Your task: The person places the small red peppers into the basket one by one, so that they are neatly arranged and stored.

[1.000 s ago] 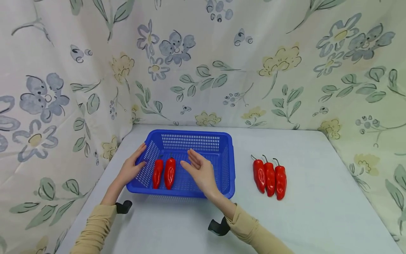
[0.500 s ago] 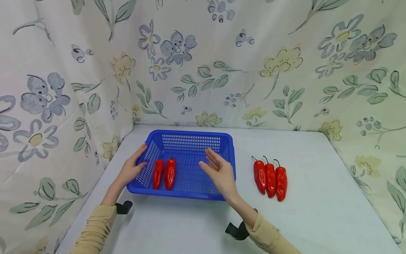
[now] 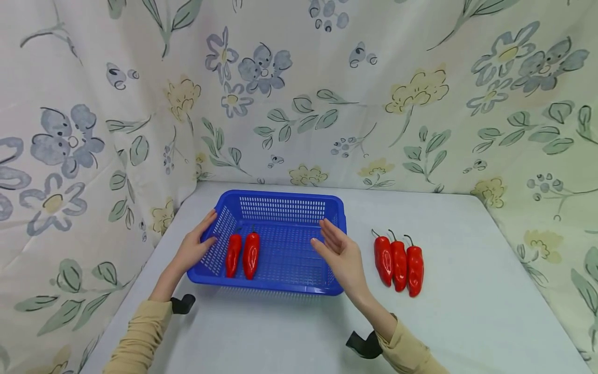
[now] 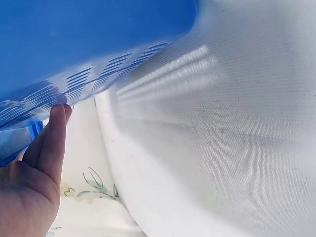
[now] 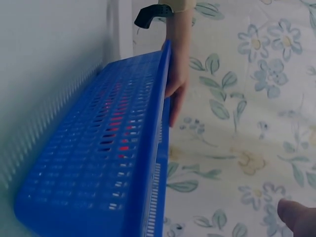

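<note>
Blue basket (image 3: 280, 288), two red peppers (image 3: 250, 255) inside; hands (image 3: 192, 250) (image 3: 347, 259) near opposite ends.

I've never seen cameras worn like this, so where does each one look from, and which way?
Head: on the head, looking forward and down at the blue slotted basket and red peppers; left hand, right hand and sleeves show.
Left wrist: low beside the basket, facing its outer wall and the white tabletop; the left hand shows lower left.
Right wrist: facing across the basket toward floral cloth; part of the right hand shows lower right.
Shared: head and right wrist both show the left hand at the basket's rim.
</note>
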A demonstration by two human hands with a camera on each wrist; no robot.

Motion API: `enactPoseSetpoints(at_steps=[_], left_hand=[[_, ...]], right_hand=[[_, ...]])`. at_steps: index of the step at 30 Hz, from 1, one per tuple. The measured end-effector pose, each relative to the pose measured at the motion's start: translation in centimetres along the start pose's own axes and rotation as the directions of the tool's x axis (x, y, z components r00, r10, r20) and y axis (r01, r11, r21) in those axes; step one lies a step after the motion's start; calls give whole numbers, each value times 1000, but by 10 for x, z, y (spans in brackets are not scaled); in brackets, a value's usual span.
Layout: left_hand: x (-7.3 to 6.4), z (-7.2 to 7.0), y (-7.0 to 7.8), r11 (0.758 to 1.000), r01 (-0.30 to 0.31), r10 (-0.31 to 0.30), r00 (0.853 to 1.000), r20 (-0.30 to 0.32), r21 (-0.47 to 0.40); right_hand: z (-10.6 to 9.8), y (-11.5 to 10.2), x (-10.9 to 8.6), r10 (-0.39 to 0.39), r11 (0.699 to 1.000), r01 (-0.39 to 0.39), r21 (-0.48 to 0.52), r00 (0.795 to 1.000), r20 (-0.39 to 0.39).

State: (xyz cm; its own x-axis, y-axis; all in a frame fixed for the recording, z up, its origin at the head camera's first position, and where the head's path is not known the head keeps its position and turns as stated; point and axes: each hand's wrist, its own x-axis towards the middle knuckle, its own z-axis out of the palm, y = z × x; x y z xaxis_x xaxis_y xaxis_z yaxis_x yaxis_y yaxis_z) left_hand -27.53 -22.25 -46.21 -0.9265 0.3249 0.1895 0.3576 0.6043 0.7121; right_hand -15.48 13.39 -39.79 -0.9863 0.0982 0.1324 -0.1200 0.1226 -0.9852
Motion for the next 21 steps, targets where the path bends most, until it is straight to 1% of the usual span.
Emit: enactPoseSetpoints(at_steps=[8,14,21], left_hand=[[1,1,-3,1000,-5,5,1000,2,-1],[2,1,-4,1000,-6,6,1000,5,6],[2,1,-5,1000,-10,10,1000,9,3]], right_hand=[[-20,0,-1,19,999,-21,-45,999,-44],[-40,0,-2,11,995,-19,-94,996,-90],[-66,4,-6,31,991,-50,-123,989,-148]])
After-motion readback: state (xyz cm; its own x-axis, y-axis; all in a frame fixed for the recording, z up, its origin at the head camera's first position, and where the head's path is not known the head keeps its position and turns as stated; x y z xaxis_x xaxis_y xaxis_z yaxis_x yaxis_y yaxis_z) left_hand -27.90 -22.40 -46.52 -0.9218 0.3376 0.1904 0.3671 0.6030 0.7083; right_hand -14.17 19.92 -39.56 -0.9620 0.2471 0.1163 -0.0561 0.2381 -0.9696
